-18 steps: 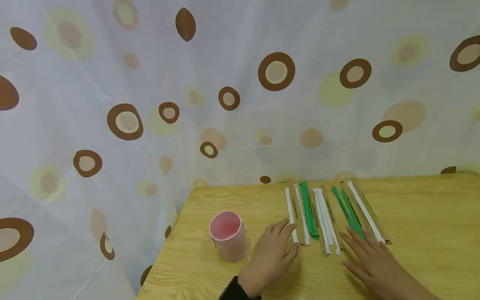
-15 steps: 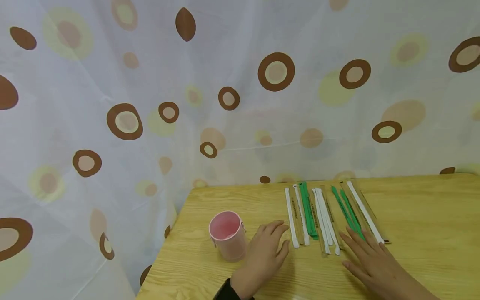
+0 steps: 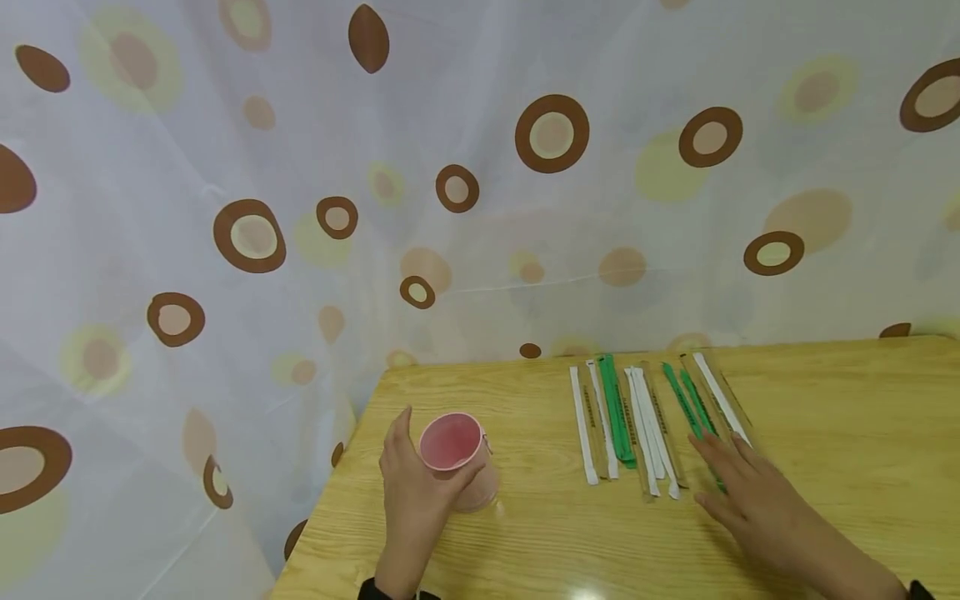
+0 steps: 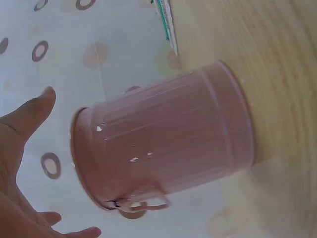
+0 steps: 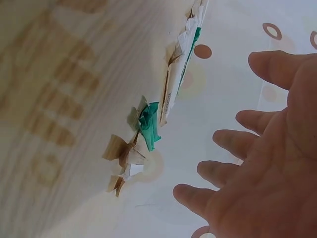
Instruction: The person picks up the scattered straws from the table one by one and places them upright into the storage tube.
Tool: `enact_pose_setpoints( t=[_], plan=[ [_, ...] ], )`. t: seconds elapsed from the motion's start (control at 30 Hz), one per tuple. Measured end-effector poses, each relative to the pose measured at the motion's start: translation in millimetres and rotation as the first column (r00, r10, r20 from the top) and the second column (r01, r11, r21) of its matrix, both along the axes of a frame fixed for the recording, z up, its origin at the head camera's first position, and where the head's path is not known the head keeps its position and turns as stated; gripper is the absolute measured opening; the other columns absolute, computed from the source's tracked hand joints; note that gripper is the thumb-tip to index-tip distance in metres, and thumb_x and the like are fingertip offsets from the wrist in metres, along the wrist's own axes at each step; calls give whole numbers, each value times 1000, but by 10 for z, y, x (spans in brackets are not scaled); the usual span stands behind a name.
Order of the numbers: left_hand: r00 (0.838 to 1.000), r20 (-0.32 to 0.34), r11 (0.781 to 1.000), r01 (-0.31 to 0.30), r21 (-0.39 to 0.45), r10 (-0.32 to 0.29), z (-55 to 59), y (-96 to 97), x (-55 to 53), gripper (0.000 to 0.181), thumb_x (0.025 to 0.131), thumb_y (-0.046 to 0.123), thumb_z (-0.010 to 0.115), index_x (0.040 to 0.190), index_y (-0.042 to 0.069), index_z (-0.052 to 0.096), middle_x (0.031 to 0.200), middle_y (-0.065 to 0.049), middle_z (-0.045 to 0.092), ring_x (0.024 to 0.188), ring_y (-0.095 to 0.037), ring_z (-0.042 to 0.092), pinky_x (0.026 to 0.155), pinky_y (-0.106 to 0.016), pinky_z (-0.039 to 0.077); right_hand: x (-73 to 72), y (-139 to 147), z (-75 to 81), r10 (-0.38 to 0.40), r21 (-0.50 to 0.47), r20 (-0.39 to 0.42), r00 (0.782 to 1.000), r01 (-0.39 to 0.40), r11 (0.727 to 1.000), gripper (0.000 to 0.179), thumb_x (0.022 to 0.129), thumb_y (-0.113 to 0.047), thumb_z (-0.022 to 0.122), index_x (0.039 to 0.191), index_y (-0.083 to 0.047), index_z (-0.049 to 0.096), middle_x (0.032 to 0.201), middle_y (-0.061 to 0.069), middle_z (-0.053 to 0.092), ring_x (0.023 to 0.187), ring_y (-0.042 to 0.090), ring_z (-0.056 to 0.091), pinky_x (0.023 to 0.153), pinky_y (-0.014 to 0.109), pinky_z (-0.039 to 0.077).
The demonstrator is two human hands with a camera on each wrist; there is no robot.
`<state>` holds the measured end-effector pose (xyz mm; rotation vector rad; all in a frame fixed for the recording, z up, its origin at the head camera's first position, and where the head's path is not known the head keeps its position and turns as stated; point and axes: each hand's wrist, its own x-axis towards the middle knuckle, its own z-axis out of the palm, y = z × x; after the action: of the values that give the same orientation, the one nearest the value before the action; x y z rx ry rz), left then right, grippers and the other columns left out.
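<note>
A pink metal bucket [image 3: 480,486] with small side handles stands upright on the wooden table. My left hand [image 3: 415,492] is spread around its near side, thumb and fingers apart; in the left wrist view a gap shows between the thumb and the bucket's rim [image 4: 77,153]. To the right lie several long, thin straws in paper wrappers: white ones [image 3: 582,433], green ones [image 3: 617,417] and brown ones. My right hand [image 3: 768,508] hovers flat, fingers extended, over the near ends of the right-hand group with its green straws [image 3: 682,400]. It grips nothing.
The straws lie roughly side by side in two groups, pointing away from me. A patterned curtain [image 3: 480,225] hangs behind and to the left of the wooden table [image 3: 555,542]. The table's left edge runs beyond the bucket.
My left hand has left the leftmost straws and moved left to the bucket, thumb and fingers spreading wide. My right hand has barely shifted. The straws and bucket stay put.
</note>
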<state>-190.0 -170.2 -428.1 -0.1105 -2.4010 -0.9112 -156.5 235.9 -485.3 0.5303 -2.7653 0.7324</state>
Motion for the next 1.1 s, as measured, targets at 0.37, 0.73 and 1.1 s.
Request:
enact_pose_setpoints(
  t=[0.37,0.73,1.1],
  plan=[
    [942,251,898,100,428,-225,-349,-111,-180,133,67,20,97,161,1,5,158,-32,27,141,-46,38,112,-62,37,-254,139,85,19,-72,108,994,-11,997,70,101,-21,65,153,9,30,150,42,34,133,67,29,97,80,33],
    [968,154,867,102,487,-200,-426,-50,-239,98,65,8,96,144,-3,39,135,-25,58,127,-42,54,108,-58,43,-419,222,264,19,-153,228,974,16,988,72,106,-27,56,157,9,19,154,43,23,139,65,21,104,78,26],
    [965,160,860,101,501,-206,-460,-49,-255,94,68,9,95,144,-2,39,137,-24,56,127,-41,53,108,-57,44,-788,255,206,-34,-212,276,961,95,973,67,110,-32,45,157,9,20,153,42,30,113,59,54,84,62,52]
  ],
)
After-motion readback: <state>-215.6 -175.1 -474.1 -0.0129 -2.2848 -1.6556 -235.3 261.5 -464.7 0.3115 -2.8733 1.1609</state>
